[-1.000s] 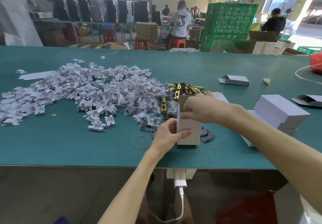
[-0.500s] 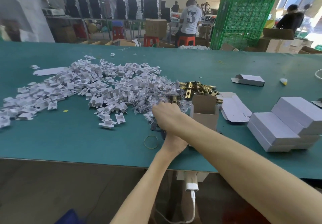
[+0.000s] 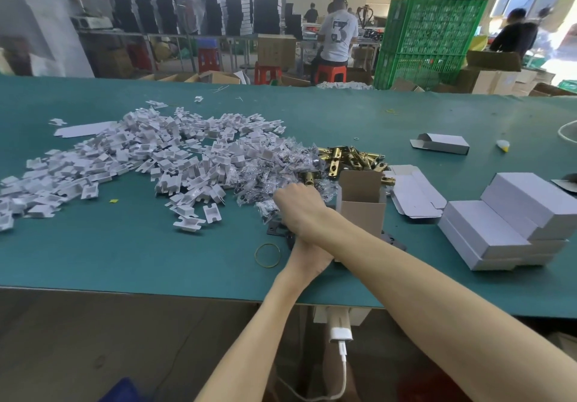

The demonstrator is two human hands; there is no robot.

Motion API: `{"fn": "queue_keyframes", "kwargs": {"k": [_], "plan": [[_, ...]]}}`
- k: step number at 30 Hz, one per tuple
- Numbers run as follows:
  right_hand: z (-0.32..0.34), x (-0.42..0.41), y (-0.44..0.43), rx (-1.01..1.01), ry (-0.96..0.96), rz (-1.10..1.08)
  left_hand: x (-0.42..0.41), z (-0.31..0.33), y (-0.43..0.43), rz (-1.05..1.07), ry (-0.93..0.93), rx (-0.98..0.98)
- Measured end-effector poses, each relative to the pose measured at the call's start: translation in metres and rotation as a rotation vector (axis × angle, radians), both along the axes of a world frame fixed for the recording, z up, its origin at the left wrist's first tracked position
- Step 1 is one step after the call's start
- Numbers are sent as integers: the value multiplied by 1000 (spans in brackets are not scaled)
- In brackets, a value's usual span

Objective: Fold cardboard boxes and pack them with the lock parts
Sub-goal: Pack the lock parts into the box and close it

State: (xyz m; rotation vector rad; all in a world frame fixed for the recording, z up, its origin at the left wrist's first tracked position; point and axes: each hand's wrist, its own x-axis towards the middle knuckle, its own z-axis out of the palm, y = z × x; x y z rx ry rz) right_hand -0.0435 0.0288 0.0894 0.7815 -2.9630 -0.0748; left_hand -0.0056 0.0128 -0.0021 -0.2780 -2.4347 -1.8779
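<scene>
An open brown cardboard box (image 3: 362,211) stands upright near the table's front edge. My right hand (image 3: 298,204) reaches across to its left, knuckles up, fingers curled down into the edge of a heap of small plastic bags (image 3: 274,170); its fingertips are hidden. My left hand (image 3: 307,256) lies beneath my right forearm, beside the box's base, with its fingers hidden. Brass lock parts (image 3: 346,156) lie just behind the box. Black plates (image 3: 274,229) lie on the mat under my hands.
A wide heap of white cardboard inserts (image 3: 140,158) covers the left of the green table (image 3: 125,254). Stacked white boxes (image 3: 505,229) sit at right, with a flat box blank (image 3: 415,192) and a folded box (image 3: 443,143) behind. A rubber band (image 3: 267,254) lies near the front.
My right hand left the top of the box and crossed over my left arm to the bag heap. My left hand dropped from the box's side to its base.
</scene>
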Motion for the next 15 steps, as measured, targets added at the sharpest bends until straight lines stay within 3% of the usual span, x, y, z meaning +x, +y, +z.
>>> {"fn": "queue_keyframes", "kwargs": {"k": [2, 7, 10, 15], "plan": [[10, 2, 3, -91, -12, 40, 1, 3, -2, -7, 1, 54], [49, 6, 29, -570, -84, 131, -2, -1, -3, -45, -11, 105], [68, 8, 60, -748, -101, 90, -5, -4, -3, -44, -56, 180], [75, 2, 112, -703, 61, -70, -5, -3, -3, -47, -69, 210]]}}
